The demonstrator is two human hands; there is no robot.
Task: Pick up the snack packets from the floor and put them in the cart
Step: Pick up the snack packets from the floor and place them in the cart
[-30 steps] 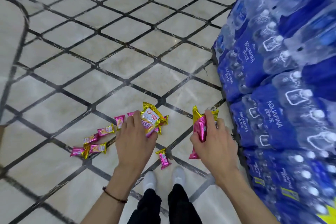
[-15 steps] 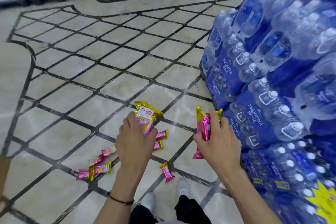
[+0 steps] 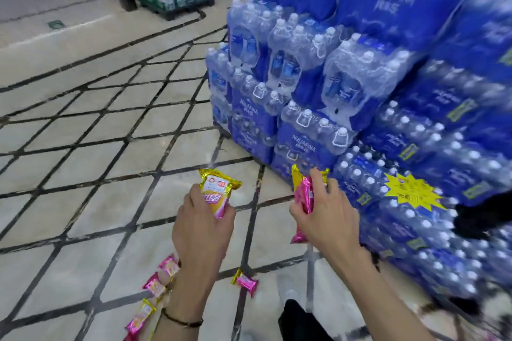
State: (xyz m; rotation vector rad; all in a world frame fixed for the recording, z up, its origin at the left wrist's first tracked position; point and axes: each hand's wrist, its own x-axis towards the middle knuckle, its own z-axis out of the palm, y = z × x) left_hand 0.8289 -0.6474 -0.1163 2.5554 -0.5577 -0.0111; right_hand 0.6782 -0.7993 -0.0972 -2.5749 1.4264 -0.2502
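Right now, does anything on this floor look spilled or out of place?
Yes. Small pink packets lie strewn on the floor, a lone packet apart to their right. They look spilled. The left hand grips a yellow packet, the right hand a pink packet.

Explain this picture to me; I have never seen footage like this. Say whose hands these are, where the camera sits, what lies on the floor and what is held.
There is no machine here. A person wears one wide-angle camera on the head, looking forward and down, so the two bare arms at the bottom are their own. The left hand grips a gold-topped packet. The right hand grips a pink packet. Both packets are held above the tiled floor. Several small packets lie on it near the person's feet. To the right stands a stack of water packs.
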